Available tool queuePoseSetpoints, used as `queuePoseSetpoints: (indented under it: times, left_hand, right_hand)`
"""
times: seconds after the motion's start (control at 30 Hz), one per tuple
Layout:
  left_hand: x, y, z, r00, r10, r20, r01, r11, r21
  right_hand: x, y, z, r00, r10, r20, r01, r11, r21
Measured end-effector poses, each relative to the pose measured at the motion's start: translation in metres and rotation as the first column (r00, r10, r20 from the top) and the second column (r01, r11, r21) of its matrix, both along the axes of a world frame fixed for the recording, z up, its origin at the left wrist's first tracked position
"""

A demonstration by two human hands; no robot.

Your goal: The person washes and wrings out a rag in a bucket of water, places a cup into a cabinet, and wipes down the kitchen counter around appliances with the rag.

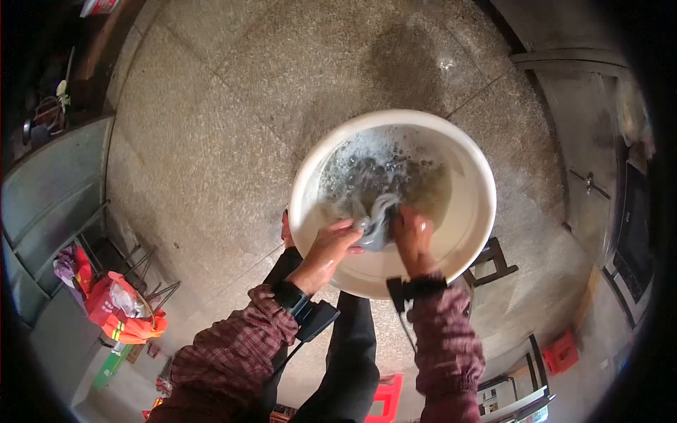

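Observation:
A large white basin (pixel 303 185) holds soapy water (pixel 381 158) with bubbles gathered toward its far side. A wet grey cloth (pixel 379 227) is bunched up near the basin's close side, partly in the water. My left hand (pixel 333 248) is closed on the cloth's left part, thumb on top. My right hand (pixel 414 235), a little blurred, is curled in a fist at the cloth's right side and grips it. The fingers of my right hand are partly hidden.
Beneath the basin's right side shows a dark stool or stand (pixel 493 264). A red plastic stool (pixel 386 398) is by my legs, another red one (pixel 560 352) at right. Bags and an orange garment (pixel 120 310) lie at left, near a grey cabinet (pixel 60 183).

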State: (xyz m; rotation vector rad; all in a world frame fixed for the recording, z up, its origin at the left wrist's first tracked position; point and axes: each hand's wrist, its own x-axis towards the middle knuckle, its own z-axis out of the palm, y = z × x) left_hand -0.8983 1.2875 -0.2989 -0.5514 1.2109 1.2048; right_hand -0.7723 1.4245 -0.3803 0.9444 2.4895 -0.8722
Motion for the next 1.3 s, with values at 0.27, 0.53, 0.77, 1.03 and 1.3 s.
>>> queuePoseSetpoints:
  times: [0.27, 0.53, 0.77, 1.03, 1.3]
  left_hand:
    - [0.005, -0.011, 0.000, 0.997, -0.083, 0.012, 0.083, 0.990, -0.117]
    - [-0.001, 0.009, -0.011, 0.971, 0.136, 0.194, -0.149, 0.987, 0.056]
    - [0.009, 0.001, -0.003, 0.986, 0.165, 0.007, -0.164, 0.974, 0.157]
    - [0.002, -0.003, -0.012, 0.992, 0.033, -0.124, -0.048, 0.991, -0.121]
    - [0.005, 0.012, 0.002, 0.999, -0.038, -0.025, 0.034, 0.986, -0.166]
  right_hand:
    - [0.020, 0.017, -0.073, 0.914, -0.406, 0.009, 0.401, 0.898, -0.181]
    - [-0.021, -0.045, 0.161, 0.831, -0.516, -0.208, 0.312, 0.742, -0.594]
    - [-0.018, -0.029, 0.114, 0.932, -0.285, -0.225, 0.180, 0.900, -0.396]
    - [0.007, 0.010, -0.064, 0.993, -0.056, -0.100, 0.085, 0.944, 0.319]
    - [0.006, -0.021, 0.007, 0.848, -0.449, -0.280, 0.382, 0.886, -0.263]
